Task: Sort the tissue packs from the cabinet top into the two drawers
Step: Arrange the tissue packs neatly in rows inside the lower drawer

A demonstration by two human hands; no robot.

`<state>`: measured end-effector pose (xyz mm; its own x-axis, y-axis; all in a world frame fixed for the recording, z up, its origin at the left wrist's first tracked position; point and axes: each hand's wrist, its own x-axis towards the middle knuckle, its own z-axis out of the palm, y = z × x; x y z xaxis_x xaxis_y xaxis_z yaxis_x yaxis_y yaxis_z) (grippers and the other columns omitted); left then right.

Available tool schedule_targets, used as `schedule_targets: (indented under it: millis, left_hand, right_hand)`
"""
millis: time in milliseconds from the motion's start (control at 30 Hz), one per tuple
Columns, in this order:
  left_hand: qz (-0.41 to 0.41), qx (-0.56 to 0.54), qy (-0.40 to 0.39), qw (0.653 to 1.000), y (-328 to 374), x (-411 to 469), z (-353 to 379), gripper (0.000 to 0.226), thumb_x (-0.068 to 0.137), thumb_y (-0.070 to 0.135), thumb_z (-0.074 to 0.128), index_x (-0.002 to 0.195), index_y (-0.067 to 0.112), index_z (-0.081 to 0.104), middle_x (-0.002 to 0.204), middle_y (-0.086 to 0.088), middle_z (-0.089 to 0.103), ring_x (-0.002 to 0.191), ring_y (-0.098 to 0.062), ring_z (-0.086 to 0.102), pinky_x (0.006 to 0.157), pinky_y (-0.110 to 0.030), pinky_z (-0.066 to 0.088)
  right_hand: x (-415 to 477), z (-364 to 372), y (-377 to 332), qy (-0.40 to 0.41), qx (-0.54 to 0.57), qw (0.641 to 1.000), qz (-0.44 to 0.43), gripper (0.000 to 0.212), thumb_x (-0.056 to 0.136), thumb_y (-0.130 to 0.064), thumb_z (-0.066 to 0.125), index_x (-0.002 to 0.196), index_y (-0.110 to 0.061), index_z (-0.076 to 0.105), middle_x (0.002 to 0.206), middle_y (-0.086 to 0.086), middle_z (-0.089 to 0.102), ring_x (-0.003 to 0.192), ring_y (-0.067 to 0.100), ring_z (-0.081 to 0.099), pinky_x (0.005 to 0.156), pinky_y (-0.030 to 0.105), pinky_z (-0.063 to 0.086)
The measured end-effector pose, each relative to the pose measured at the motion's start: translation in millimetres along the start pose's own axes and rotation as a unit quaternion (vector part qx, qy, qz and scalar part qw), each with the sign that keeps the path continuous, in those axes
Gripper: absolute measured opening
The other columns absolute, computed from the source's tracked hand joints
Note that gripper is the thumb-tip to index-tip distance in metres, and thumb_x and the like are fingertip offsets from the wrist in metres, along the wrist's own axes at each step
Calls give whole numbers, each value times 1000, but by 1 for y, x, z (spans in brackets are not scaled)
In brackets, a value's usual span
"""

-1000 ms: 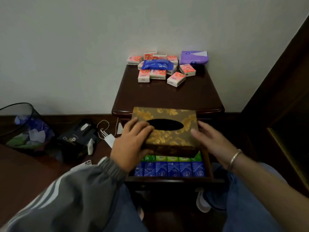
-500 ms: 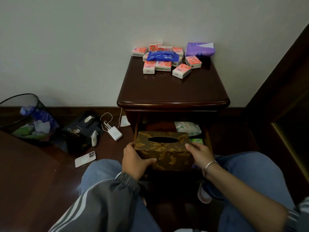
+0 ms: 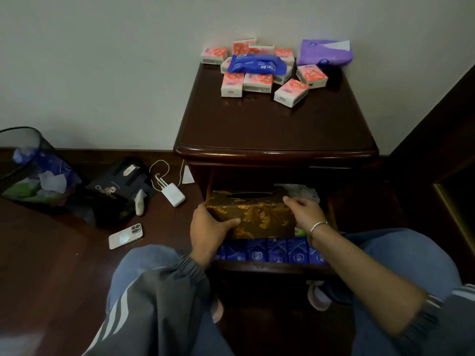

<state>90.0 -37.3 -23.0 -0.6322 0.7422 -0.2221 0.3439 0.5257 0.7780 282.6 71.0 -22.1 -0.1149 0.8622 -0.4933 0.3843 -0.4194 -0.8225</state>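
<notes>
Gripping gold tissue box (image 3: pixel 257 214) with left hand (image 3: pixel 208 227) and right hand (image 3: pixel 305 211), low inside open drawer (image 3: pixel 270 269). At box's 6 o'clock, blue packs (image 3: pixel 277 253) in a row; at 12 o'clock, pink packs (image 3: pixel 257 82) on surface (image 3: pixel 270 124).

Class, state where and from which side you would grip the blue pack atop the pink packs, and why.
Probably from above, pinching across its short width at mid-length: the blue pack lies flat, topmost, long axis left-right, with pink packs crowding its sides.

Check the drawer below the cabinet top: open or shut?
Open: the drawer is pulled out, showing blue packs along its front and the gold tissue box held in it.
</notes>
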Motion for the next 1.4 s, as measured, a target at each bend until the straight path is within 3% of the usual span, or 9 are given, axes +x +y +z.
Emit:
schedule_targets:
  millis: [233, 467, 700, 867, 967, 1067, 1200, 1333, 1400]
  left_hand:
    - [-15, -6, 19, 1000, 1, 26, 15, 82, 60, 34, 88, 127, 12, 47, 124, -3, 57, 115, -20, 55, 97, -36, 48]
    - [-58, -96, 13, 994, -16, 37, 14, 46, 80, 18, 75, 120, 10, 53, 120, -7, 61, 109, -17, 60, 93, -41, 53]
    - [-67, -89, -68, 991, -22, 43, 8, 50, 86, 12, 62, 134, 21, 52, 129, -8, 55, 119, -23, 54, 100, -45, 48]
    - [-158, -215, -103, 958, -13, 41, 8, 61, 79, -10, 46, 129, 26, 52, 111, 3, 66, 99, -15, 63, 67, -22, 53]
    - [-173, -236, -92, 952, -10, 40, 7, 59, 77, -12, 45, 123, 26, 50, 99, 10, 63, 90, -9, 62, 55, -18, 51]
    - [-173, -228, -76, 955, -12, 41, 6, 61, 77, -10, 47, 132, 16, 47, 108, 3, 64, 98, -15, 62, 72, -29, 55]
    - [-167, -227, -80, 956, -15, 43, 8, 57, 81, -7, 50, 134, 14, 48, 116, -4, 65, 106, -22, 63, 89, -39, 55]
    - [-154, -232, -96, 956, -16, 44, 10, 64, 78, -15, 43, 133, 16, 47, 112, -4, 66, 102, -20, 65, 80, -34, 56]
    - [-147, -224, -102, 958, -16, 45, 11, 68, 76, -18, 42, 134, 18, 46, 108, 2, 66, 91, -6, 67, 68, -23, 55]
  right_hand:
    - [26, 8, 1, 3, 27, 1000, 12, 37, 89, -42, 55, 116, -18, 61, 107, 5, 65, 103, 23, 61, 88, 37, 51]
    - [36, 8, 8, -20, 39, 999, 13, 38, 91, -39, 54, 124, -21, 57, 119, 4, 62, 112, 23, 57, 99, 44, 47]
    - [41, 7, 9, -20, 8, 1000, -13, 46, 90, -23, 58, 135, -17, 48, 132, 3, 54, 110, 13, 51, 88, 24, 39]
    - [43, 9, 6, -9, 18, 1000, -3, 47, 91, -23, 58, 137, -21, 46, 141, 4, 46, 127, 22, 45, 93, 26, 40]
    - [44, 11, 2, 9, 19, 1000, -9, 44, 90, -20, 59, 133, -18, 51, 138, 7, 50, 125, 23, 48, 106, 37, 41]
    - [43, 15, 1, 8, 22, 1000, 4, 44, 89, -20, 61, 132, -18, 52, 129, 4, 56, 117, 21, 53, 103, 42, 45]
    - [47, 16, 1, 2, 45, 999, 19, 47, 88, -17, 62, 134, -18, 50, 90, -12, 57, 98, 14, 58, 98, 35, 48]
    - [52, 15, 3, -6, 60, 998, 28, 50, 86, -15, 63, 134, -20, 49, 88, -14, 57, 94, 13, 59, 96, 36, 50]
    - [54, 15, 5, -10, 64, 997, 32, 52, 85, -13, 62, 135, -20, 49, 89, -10, 60, 94, 13, 60, 97, 38, 49]
